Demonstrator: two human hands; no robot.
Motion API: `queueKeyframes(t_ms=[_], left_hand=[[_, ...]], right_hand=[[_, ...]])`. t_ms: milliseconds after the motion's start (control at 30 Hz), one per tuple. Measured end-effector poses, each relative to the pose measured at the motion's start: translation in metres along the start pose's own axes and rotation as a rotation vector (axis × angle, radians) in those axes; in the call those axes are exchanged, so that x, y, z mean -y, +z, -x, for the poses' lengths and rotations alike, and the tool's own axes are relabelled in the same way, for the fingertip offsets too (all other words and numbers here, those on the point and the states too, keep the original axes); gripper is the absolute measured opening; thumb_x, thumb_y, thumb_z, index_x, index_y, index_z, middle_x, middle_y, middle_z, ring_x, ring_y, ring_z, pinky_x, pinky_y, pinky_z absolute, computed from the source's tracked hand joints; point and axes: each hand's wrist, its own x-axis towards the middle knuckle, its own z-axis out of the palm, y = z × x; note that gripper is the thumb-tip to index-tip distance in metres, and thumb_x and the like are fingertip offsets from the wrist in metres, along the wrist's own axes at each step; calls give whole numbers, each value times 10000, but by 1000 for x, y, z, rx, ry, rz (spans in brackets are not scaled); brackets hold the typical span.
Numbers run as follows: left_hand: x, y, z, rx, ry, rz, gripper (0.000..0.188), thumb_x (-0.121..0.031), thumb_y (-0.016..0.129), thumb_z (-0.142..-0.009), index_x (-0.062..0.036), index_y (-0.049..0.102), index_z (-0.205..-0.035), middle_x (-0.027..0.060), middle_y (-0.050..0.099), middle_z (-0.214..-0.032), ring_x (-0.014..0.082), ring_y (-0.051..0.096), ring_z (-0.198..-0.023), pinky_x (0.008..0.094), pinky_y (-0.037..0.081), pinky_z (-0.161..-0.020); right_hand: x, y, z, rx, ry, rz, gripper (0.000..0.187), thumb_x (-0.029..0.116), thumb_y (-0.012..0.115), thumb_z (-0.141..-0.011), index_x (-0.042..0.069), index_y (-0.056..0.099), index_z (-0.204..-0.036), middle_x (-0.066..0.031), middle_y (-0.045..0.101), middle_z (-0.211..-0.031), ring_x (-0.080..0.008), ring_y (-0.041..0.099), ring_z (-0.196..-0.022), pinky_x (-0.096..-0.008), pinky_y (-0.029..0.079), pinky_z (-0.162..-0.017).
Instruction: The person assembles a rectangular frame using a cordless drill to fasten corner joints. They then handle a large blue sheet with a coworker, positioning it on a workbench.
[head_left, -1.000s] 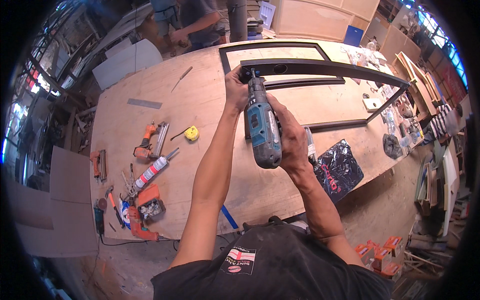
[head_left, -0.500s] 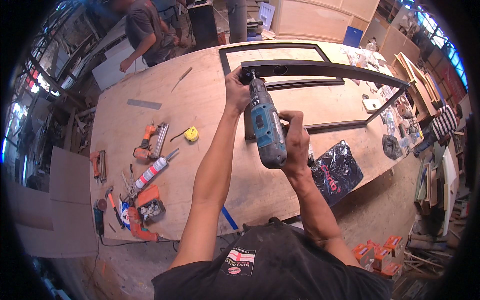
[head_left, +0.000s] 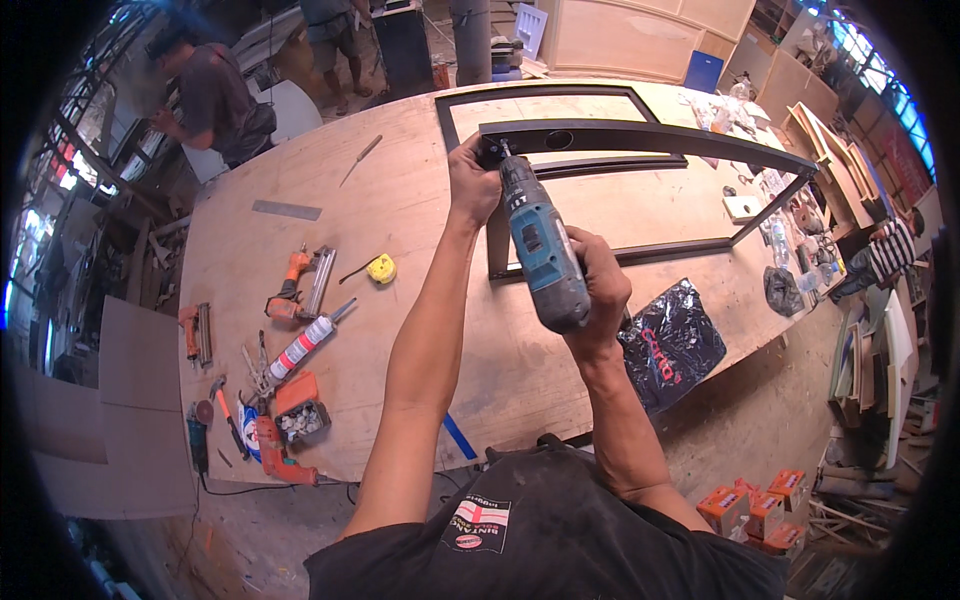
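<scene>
A teal and black cordless drill is in my right hand, its fingers wrapped round the grip. The bit meets the near left corner of a black rectangular frame, which stands on edge. My left hand grips that corner, steadying it beside the bit; its fingertips are partly hidden behind the frame. A round hole shows in the frame's top bar just right of the bit. Behind it, a second black frame lies flat on the wooden tabletop.
To the left lie a yellow tape measure, a nail gun, a sealant tube, a hammer and an orange drill. A black plastic bag is at the right edge. A co-worker stands beyond the far left edge.
The drill body has swung slightly right with my right hand, its bit staying at the frame corner. My left hand keeps its grip. The co-worker has moved left and turned away.
</scene>
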Motion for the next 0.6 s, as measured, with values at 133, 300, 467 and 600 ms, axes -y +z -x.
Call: queueKeyframes(t_ms=[133,300,467,600], left_hand=[[-4,3,2,11,-10,21,279,116,744,-799,13,712,-1056,83,767,-936,137,735,-784,298,637,-740],[-2,-1,1,7,19,18,285,111,740,-809,7,717,-1073,66,763,-960,123,719,-798,300,639,-762],[-4,3,1,-18,17,14,273,106,743,-813,-2,726,-1063,52,758,-965,102,702,-792,287,639,-759],[-4,1,1,1,17,8,268,103,750,-811,-5,728,-1055,48,759,-946,100,703,-793,276,636,-746]], right_hand=[[5,3,-8,17,-32,88,523,20,765,-787,9,605,-1285,-202,734,-1122,-315,762,-934,-386,608,-769],[15,4,-11,213,120,23,714,37,741,-803,56,508,-1477,-254,693,-1235,-357,744,-1026,-405,607,-834],[13,3,-14,205,77,34,747,43,750,-788,59,497,-1490,-234,690,-1263,-362,734,-1062,-409,609,-857],[12,4,-14,203,74,60,745,45,755,-787,60,500,-1487,-219,689,-1275,-358,732,-1068,-412,610,-860]])
